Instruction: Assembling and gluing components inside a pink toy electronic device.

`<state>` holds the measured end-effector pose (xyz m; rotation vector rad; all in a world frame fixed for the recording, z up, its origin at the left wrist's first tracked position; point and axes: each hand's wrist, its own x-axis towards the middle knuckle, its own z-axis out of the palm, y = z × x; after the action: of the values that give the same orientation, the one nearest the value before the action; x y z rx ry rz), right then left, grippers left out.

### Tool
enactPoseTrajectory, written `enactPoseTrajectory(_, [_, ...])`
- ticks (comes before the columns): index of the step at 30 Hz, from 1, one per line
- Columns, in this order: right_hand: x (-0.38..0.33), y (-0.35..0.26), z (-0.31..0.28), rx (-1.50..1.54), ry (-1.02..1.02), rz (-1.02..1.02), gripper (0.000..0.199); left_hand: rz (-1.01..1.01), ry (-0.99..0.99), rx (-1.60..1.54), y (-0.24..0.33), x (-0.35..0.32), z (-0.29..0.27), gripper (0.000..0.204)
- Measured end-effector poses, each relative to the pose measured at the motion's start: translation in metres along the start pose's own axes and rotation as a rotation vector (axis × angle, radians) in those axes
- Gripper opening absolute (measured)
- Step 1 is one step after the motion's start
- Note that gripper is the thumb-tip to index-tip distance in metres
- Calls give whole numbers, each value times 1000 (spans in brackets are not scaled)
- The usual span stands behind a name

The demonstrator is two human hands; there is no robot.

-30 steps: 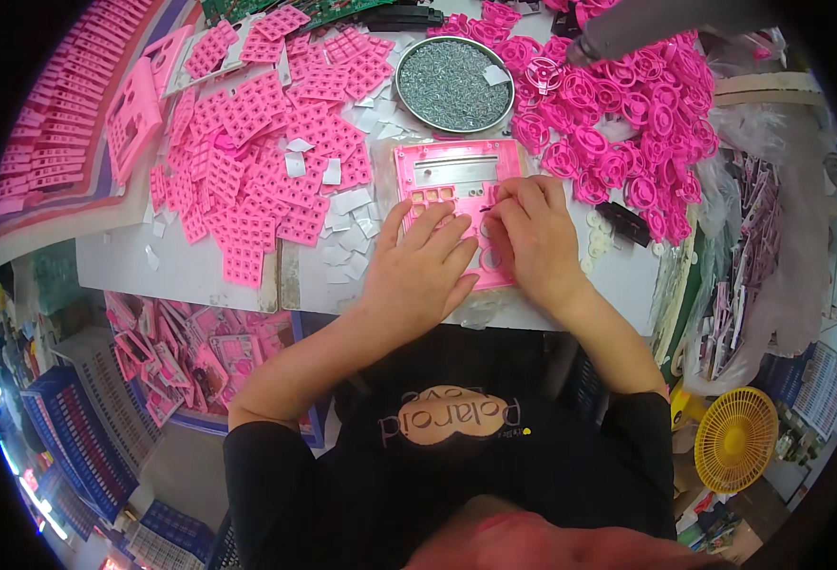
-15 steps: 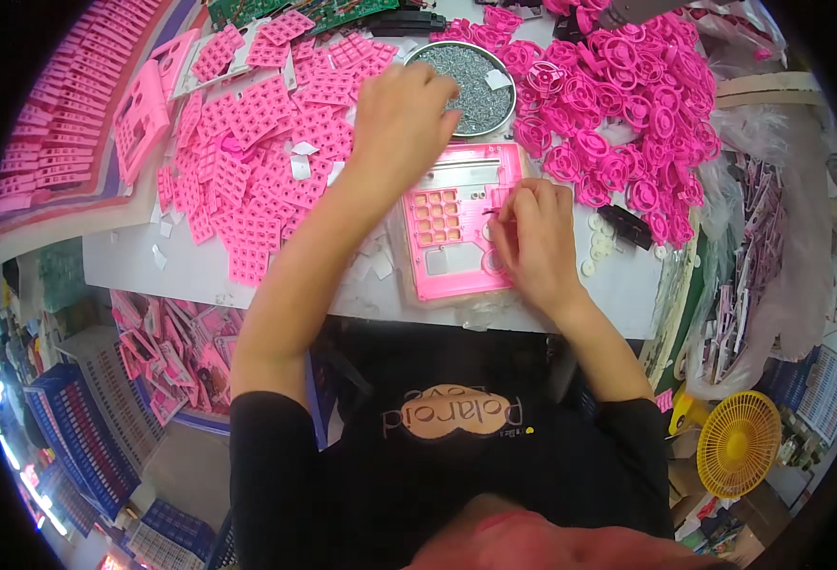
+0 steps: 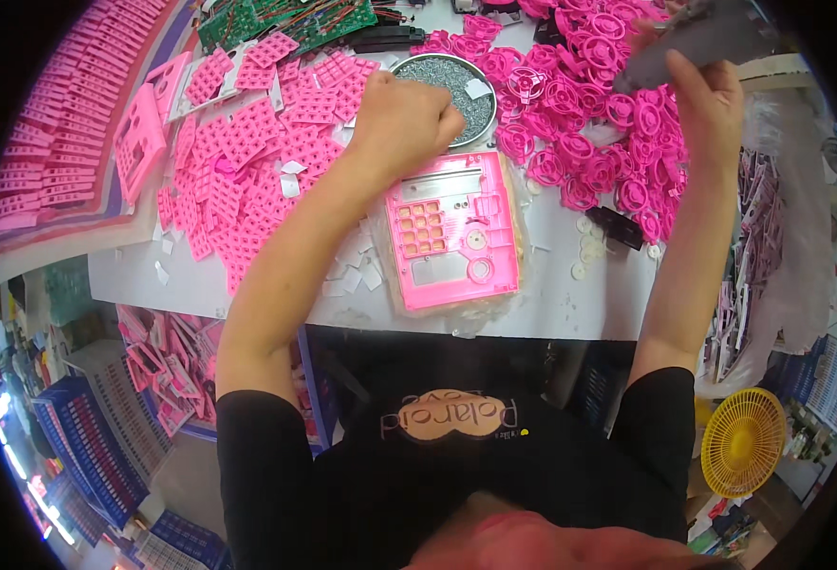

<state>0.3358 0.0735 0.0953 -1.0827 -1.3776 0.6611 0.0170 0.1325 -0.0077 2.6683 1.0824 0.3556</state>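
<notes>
My left hand (image 3: 401, 123) is closed, knuckles up, over the near left rim of a round tin (image 3: 490, 84) of small grey metal screws. Its fingertips are hidden, so I cannot make out what they hold. At the upper right, my right hand (image 3: 711, 93) wraps round a dark grey handheld tool (image 3: 703, 46), whose working end does not show. Between my arms lies a pink plastic housing (image 3: 507, 256) on a plastic-wrapped pad. It has a square-holed keypad panel (image 3: 419, 228), a white disc (image 3: 476, 238) and a pink ring (image 3: 480, 271).
Pink keypad pieces (image 3: 247, 142) are heaped at left, pink ring-shaped parts (image 3: 589, 104) at right. White discs (image 3: 589, 249) lie beside a black part (image 3: 616, 228). Green circuit boards (image 3: 314, 24) stand at the back. Beside the table is a yellow fan (image 3: 743, 443).
My right hand has left the housing and moved up and right, onto the dark grey tool, which has shifted right. My left hand stays closed by the tin. The white disc is now uncovered.
</notes>
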Motion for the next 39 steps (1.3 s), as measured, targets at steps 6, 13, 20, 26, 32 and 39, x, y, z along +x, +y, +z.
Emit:
enactPoseTrajectory(6, [-50,-19,67,213,-270,102,54,223,263,-68,55,-89,-14,9])
enactPoseTrajectory(13, [-132,-56,141,721,-214,90,34,110,222,-566,76,-136,12,9])
enactPoseTrajectory(20, [-142,-70,148,693,-227,151,28,109,315,-566,79,-139,11,15])
enactPoseTrajectory(26, [-146,-64,151,607,-260,80,28,128,313,-404,81,-139,11,20])
enactPoseTrajectory(32, [-145,-35,149,579,-241,6,25,45,296,-315,84,-128,4,35])
enactPoseTrajectory(39, [-158,5,150,421,-189,38,24,368,100,-158,56,-120,16,38])
